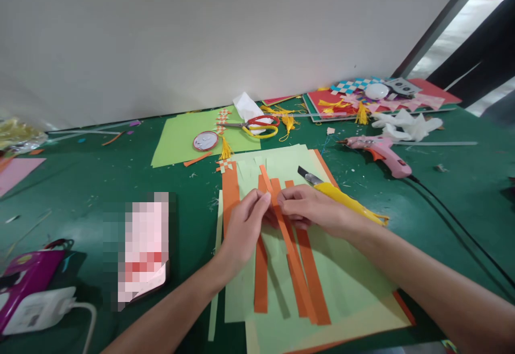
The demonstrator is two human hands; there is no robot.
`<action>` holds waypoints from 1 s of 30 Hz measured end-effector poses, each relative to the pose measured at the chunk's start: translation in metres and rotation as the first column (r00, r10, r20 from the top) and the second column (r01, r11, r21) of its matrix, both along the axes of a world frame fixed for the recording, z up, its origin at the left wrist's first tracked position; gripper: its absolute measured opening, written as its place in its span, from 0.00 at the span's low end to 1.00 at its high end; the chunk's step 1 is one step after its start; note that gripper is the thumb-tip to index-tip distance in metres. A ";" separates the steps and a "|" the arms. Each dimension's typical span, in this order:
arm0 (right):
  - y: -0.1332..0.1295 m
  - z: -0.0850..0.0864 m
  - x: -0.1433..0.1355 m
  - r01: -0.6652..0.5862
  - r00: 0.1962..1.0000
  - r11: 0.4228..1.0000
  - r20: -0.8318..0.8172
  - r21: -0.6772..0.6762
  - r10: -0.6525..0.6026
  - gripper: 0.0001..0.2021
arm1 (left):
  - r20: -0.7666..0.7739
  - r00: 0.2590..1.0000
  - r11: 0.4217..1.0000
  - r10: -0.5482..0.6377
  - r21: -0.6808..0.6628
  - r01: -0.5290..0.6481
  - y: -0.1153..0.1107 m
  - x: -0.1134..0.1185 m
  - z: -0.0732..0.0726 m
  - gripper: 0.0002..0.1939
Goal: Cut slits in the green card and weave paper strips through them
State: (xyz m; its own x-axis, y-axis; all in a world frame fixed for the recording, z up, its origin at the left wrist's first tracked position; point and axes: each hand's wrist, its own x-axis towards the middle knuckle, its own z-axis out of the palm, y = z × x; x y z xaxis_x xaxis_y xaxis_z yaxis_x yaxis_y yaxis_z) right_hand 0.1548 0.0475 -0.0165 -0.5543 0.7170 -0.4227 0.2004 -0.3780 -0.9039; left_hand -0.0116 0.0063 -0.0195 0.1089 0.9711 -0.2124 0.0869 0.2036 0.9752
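Both hands meet over a stack of pale green paper sheets [338, 273], pinching a long orange paper strip [287, 236] that slants down toward me. My left hand [247, 220] has thumb and index finger at the strip's left edge. On its right side, the curled fingers of my right hand [308, 209] close on it. Beneath lie several more orange strips, one of them a wide strip [261, 284] on the left. Just beyond my right wrist rests a yellow utility knife [346, 198], its dark blade pointing away. A small woven orange-and-white piece [225, 165] lies at the stack's far left corner.
Red-and-yellow scissors [261, 126], a round tin [205, 140] and yellow tassels [226, 149] lie near a bright green sheet [173, 139]. A pink glue gun [380, 153] with a trailing cord lies right. A phone [145, 252] and a white charger [40, 311] are left.
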 end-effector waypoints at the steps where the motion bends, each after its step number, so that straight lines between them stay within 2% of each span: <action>1: 0.000 0.000 0.000 0.002 1.000 1.000 -0.002 -0.002 -0.002 0.08 | -0.006 1.000 1.000 -0.009 -0.007 0.009 0.000 0.000 0.001 0.17; 7: 0.001 0.000 0.001 0.009 1.000 1.000 0.000 0.003 -0.009 0.08 | -0.069 0.994 0.995 -0.090 0.023 0.092 -0.002 0.002 0.000 0.17; 12: 0.000 -0.002 -0.002 0.011 1.000 1.000 -0.007 0.005 -0.011 0.08 | -0.097 0.995 0.997 -0.029 0.069 0.035 -0.001 0.000 -0.002 0.18; 17: -0.002 -0.003 -0.002 0.004 0.999 1.000 -0.031 -0.001 -0.004 0.08 | -0.028 0.999 0.999 0.028 0.047 -0.026 0.001 0.000 -0.003 0.17; 23: -0.001 0.000 -0.002 0.043 0.999 0.999 -0.028 -0.002 -0.043 0.10 | -0.025 0.998 0.998 -0.055 0.024 0.056 -0.001 0.000 0.000 0.17; 30: -0.002 -0.004 0.000 -0.004 0.999 1.000 -0.043 0.030 0.005 0.10 | 0.026 0.999 1.000 0.025 0.011 -0.025 0.001 -0.001 -0.003 0.16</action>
